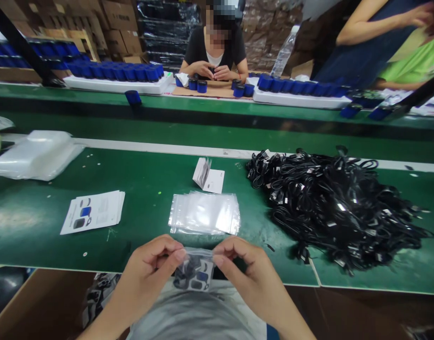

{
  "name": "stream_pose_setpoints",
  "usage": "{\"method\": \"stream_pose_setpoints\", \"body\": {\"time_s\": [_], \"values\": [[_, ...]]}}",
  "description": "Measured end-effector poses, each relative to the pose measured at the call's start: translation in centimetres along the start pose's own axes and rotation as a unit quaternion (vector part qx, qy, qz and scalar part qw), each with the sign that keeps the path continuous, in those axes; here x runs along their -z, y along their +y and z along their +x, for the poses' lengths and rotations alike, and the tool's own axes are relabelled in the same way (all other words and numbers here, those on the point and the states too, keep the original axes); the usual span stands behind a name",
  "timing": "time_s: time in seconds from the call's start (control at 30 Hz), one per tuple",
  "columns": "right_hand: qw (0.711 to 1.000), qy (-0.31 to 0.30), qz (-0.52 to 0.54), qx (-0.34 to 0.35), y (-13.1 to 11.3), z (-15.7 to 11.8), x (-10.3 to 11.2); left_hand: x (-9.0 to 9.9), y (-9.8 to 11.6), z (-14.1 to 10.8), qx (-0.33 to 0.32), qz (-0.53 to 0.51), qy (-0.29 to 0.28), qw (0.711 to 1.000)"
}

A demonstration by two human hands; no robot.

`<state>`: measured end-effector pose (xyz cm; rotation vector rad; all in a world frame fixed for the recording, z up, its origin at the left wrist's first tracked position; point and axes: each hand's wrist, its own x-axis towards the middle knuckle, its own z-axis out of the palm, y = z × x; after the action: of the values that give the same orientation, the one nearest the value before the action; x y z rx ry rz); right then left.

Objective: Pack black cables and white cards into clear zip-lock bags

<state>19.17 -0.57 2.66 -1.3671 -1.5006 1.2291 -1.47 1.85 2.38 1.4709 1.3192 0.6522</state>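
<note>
Between my two hands, at the table's near edge, hangs a small clear zip bag. Inside it show a coiled black cable and a printed card with product pictures. My left hand pinches the bag's upper left corner between thumb and forefinger. At the upper right corner, my right hand pinches it the same way. Just beyond my hands lies a stack of flat clear zip bags. Behind that stack sits a folded white booklet, partly fanned open. A stack of printed cards lies to the left.
A large heap of black cables covers the right side of the green table. Clear plastic packaging lies at the left. Across the belt, a co-worker sits among blue cylinders on white trays. A bottle stands there.
</note>
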Motion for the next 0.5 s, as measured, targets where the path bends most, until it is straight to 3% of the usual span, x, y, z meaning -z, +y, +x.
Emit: {"method": "stream_pose_setpoints", "body": {"time_s": [0.13,0.3,0.5], "values": [[1.000,0.004,-0.023,0.019,0.3,0.0,-0.4,-0.4,0.2,0.1,-0.022,0.011,0.033,0.999],[0.997,0.013,-0.051,0.051,0.4,-0.2,-0.9,-0.4,0.5,0.4,-0.036,0.038,-0.039,0.998],[0.998,-0.001,-0.030,0.050,0.5,0.1,-1.7,-0.4,0.4,0.2,-0.047,0.070,-0.033,0.996]]}}
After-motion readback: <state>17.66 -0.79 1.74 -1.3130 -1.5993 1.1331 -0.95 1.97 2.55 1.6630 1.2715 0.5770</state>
